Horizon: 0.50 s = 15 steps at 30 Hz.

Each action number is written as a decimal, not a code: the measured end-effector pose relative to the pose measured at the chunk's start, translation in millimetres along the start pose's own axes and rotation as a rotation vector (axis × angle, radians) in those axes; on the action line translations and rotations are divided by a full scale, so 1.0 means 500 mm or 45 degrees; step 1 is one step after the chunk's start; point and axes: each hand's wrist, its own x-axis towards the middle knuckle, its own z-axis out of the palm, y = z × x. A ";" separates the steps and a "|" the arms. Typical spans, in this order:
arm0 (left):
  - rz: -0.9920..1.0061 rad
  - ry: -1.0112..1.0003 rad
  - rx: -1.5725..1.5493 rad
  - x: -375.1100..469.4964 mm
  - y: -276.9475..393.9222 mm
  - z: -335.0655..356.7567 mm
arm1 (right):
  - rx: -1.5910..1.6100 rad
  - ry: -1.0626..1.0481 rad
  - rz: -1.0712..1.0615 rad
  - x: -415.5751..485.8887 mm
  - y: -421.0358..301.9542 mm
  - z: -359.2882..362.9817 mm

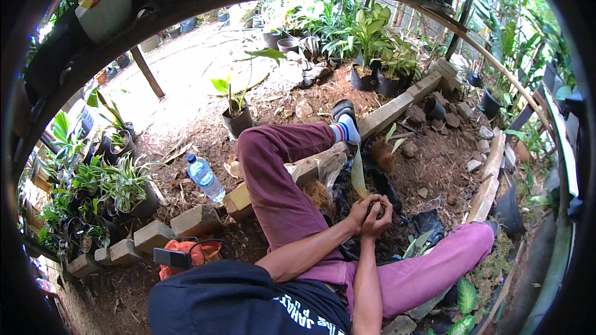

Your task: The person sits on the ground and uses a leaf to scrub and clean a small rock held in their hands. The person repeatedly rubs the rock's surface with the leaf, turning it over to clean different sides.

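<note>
My left hand (358, 214) and my right hand (378, 223) are cupped together between my legs. Their fingers close around a dark lump (374, 206), which looks like soil or a root ball and is mostly hidden. A pale green, blade-shaped plant leaf (358, 174) rises from beside the left fingers; where its base sits is covered. Below and around the hands lie dark soil and black plastic sheeting (387, 186). Brown fibre resembling coconut husk (317, 195) is left of the hands, with another fibrous clump (382, 154) beyond them. Loose leaf pieces (417, 243) lie near my right thigh.
Concrete blocks (195, 220) form a border across the ground. Outside it stand a water bottle (205, 178) and a potted plant (237, 118). A power bank (171, 258) rests on orange cloth (205, 250) at my left. Potted plants (132, 190) crowd the left side.
</note>
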 end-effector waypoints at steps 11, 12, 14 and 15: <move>0.022 -0.162 0.184 -0.028 0.030 0.011 | -0.011 0.027 -0.072 -0.003 -0.010 -0.004; 0.047 -0.207 0.247 -0.024 0.026 0.009 | 0.007 0.023 -0.079 -0.002 -0.011 -0.004; 0.020 -0.032 0.118 -0.010 0.024 0.005 | 0.015 0.021 -0.068 -0.002 -0.010 -0.002; -0.054 0.106 0.056 -0.008 0.017 0.005 | 0.022 0.001 -0.014 -0.001 -0.008 -0.001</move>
